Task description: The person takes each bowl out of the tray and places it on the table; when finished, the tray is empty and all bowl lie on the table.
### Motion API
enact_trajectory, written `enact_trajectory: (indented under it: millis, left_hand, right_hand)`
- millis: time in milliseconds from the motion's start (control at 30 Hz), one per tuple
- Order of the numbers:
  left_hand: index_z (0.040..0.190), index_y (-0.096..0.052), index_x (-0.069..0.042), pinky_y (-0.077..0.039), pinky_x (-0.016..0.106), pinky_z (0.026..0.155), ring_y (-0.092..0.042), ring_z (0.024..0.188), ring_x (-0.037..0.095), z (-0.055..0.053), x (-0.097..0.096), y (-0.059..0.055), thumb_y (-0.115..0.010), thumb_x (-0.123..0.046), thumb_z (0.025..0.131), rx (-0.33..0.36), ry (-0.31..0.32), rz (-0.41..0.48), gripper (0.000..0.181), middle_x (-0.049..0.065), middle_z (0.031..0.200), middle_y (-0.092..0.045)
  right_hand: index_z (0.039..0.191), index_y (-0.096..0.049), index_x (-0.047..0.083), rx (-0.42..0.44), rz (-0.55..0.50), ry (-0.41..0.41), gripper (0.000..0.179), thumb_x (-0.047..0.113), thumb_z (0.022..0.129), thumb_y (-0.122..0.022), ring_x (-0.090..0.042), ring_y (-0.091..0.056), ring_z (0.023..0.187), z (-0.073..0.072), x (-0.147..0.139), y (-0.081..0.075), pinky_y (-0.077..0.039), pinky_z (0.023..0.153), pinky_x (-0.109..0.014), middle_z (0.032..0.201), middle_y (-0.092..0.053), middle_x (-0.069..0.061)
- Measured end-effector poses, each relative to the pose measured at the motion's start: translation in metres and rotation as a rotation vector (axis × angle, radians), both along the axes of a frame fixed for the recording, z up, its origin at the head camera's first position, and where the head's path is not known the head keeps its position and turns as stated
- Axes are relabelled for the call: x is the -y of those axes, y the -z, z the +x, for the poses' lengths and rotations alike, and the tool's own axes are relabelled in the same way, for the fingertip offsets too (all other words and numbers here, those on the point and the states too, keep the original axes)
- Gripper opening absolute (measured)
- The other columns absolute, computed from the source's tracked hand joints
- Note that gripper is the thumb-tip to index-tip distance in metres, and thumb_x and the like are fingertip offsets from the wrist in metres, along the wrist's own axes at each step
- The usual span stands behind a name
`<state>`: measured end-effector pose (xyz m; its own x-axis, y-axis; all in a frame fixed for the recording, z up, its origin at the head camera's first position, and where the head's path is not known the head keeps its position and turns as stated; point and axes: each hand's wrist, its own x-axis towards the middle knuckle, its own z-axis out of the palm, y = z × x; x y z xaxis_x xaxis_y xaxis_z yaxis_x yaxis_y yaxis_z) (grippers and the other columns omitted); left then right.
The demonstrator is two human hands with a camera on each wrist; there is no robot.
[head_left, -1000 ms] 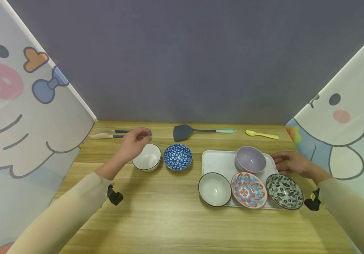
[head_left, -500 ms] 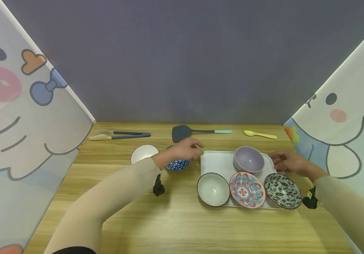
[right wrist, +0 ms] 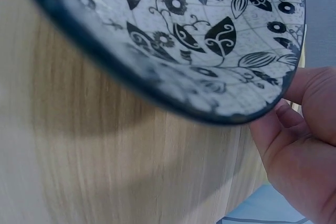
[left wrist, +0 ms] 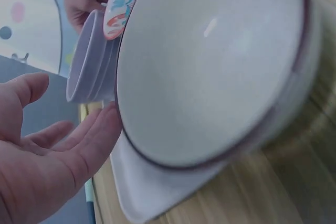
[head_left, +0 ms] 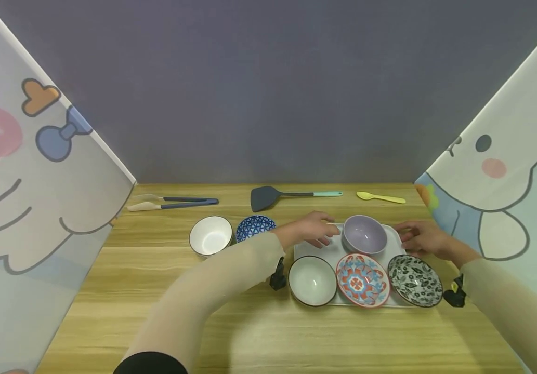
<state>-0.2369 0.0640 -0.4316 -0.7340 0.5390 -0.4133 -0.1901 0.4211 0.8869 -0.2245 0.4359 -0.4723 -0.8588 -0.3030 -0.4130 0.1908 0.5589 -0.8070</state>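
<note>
The head view shows the tray (head_left: 393,244) on the counter (head_left: 296,340), with the purple bowl (head_left: 364,235) standing on the tray's back part. The left hand (head_left: 314,228) is over the tray's back left part, its fingers apart and holding nothing. The right hand (head_left: 421,239) is at the tray's right edge; whether its grip is clamped there I cannot tell, because the fingertips are hidden. Along the tray's front are the white bowl (head_left: 312,280) at left, the red-patterned bowl (head_left: 363,280) in the middle and the black-patterned bowl (head_left: 415,280) at right. Their rims seem to reach past the tray's edge, so I judge that an uneven lift or a sudden pull could make them slide or tip. The left hand could also knock the purple bowl. Left of the tray, the blue bowl (head_left: 254,226) could be pushed by the left sleeve (head_left: 235,275), which partly hides it.
</note>
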Motion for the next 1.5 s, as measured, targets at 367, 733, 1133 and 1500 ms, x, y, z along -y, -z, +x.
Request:
enact_trajectory:
  millis: [367, 733, 1133, 1500]
  left_hand:
    - [0.157, -0.041, -0.011, -0.062, 0.050, 0.090, -0.071, 0.105, 0.035, 0.013, -0.039, 0.012, -0.073, -0.025, 0.094, 0.010, -0.132, -0.105, 0.073, 0.017, 0.139, -0.061]
    - [0.156, -0.043, -0.008, -0.061, 0.051, 0.092, -0.071, 0.105, 0.035, 0.019, -0.048, 0.013, -0.071, -0.018, 0.094, 0.024, -0.143, -0.073, 0.068, 0.015, 0.117, -0.068]
    - [0.149, -0.052, -0.006, -0.063, 0.046, 0.088, -0.069, 0.099, 0.027, 0.020, -0.056, 0.022, -0.071, -0.014, 0.094, -0.016, -0.254, -0.065, 0.059, 0.016, 0.136, -0.062]
    - [0.146, -0.057, -0.008, -0.065, 0.044, 0.079, -0.071, 0.082, 0.026, 0.022, -0.063, 0.019, -0.067, -0.007, 0.093, 0.066, -0.392, 0.023, 0.054, 0.017, 0.110, -0.071]
  right_hand:
    - [0.148, -0.039, -0.012, -0.012, 0.015, -0.010, 0.063, -0.004, 0.093, -0.068, -0.016, -0.068, 0.081, 0.002, 0.001, -0.002, -0.061, 0.061, -0.029, 0.109, -0.062, -0.023]
    - [0.149, -0.036, -0.012, -0.034, -0.003, -0.021, 0.065, -0.004, 0.092, -0.066, -0.017, -0.064, 0.075, 0.005, 0.004, 0.001, -0.058, 0.057, -0.028, 0.108, -0.062, -0.023]
    - [0.151, -0.037, -0.009, -0.051, 0.016, -0.034, 0.063, -0.001, 0.095, -0.065, -0.018, -0.068, 0.077, 0.008, 0.001, 0.005, -0.062, 0.061, -0.032, 0.111, -0.068, -0.022]
    - [0.149, -0.038, -0.012, -0.094, 0.039, -0.048, 0.055, 0.003, 0.101, -0.061, -0.020, -0.072, 0.087, 0.009, -0.001, 0.006, -0.064, 0.068, -0.034, 0.105, -0.071, -0.020]
